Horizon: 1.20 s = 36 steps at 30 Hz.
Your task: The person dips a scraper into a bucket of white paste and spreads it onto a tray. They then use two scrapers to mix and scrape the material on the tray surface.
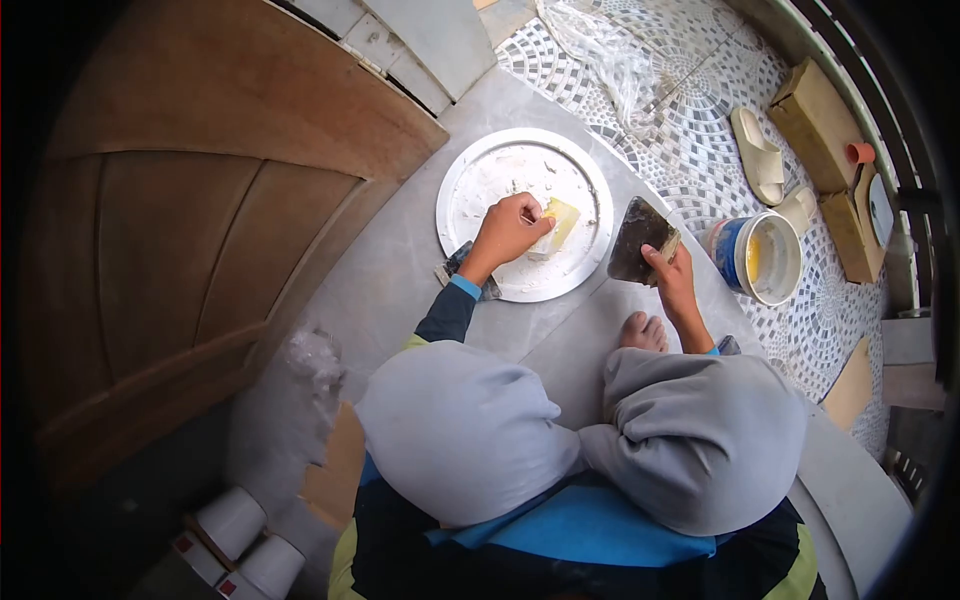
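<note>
Over a round metal tray [455, 205] on the grey floor, my left hand [512, 232] pinches the edge of a yellowish sponge-like block [563, 222]. White paste or crumbs are scattered across the tray. To the right of the tray, my right hand [675, 275] grips a dark flat plate [632, 240], thumb on its face. Pale residue shows along the plate's right edge. A dark-handled tool lies partly under my left wrist at the tray's lower left rim; its full shape is hidden.
A bucket [775, 258] with yellow inside stands at the right, near sandals [757, 160] and cardboard boxes [815, 115]. A wooden door [200, 230] fills the left. Clear plastic [610, 55] lies on patterned tiles. White pots [231, 522] stand lower left.
</note>
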Motion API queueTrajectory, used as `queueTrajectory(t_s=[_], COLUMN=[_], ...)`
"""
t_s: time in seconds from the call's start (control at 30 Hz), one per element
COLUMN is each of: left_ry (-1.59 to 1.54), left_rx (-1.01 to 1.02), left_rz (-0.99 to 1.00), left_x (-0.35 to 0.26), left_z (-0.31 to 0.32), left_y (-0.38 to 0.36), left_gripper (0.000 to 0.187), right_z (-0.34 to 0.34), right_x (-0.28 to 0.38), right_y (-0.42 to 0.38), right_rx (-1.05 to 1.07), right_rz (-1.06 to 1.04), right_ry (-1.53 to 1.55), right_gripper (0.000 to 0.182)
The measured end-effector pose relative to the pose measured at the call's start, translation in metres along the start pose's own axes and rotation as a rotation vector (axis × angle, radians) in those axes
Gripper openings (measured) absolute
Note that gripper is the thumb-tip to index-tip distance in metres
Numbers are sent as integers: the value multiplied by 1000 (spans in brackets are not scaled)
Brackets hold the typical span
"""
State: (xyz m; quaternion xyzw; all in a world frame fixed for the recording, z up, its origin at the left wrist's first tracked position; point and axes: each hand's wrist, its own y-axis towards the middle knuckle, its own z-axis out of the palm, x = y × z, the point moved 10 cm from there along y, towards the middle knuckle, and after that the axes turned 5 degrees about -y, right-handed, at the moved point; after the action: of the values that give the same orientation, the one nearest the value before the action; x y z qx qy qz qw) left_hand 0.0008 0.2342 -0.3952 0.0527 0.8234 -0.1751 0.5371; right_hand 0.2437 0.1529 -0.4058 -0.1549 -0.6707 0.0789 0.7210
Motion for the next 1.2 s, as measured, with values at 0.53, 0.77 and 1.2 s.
queueTrajectory(t_s=[0.53, 0.77, 1.2], left_ry=[-1579, -1363, -1378], left_rx=[-2, -92, -432], left_rz=[-276, -139, -114], left_x=[-9, 5, 20], left_z=[8, -8, -31], left_y=[-41, -34, -31], left_gripper=[56, 70, 86], right_z=[164, 176, 199], right_x=[75, 71, 87], right_y=[-27, -31, -50], right_rx=[402, 370, 348], right_rz=[-574, -540, -683], right_ry=[-1021, -986, -979], right_gripper=[38, 38, 32])
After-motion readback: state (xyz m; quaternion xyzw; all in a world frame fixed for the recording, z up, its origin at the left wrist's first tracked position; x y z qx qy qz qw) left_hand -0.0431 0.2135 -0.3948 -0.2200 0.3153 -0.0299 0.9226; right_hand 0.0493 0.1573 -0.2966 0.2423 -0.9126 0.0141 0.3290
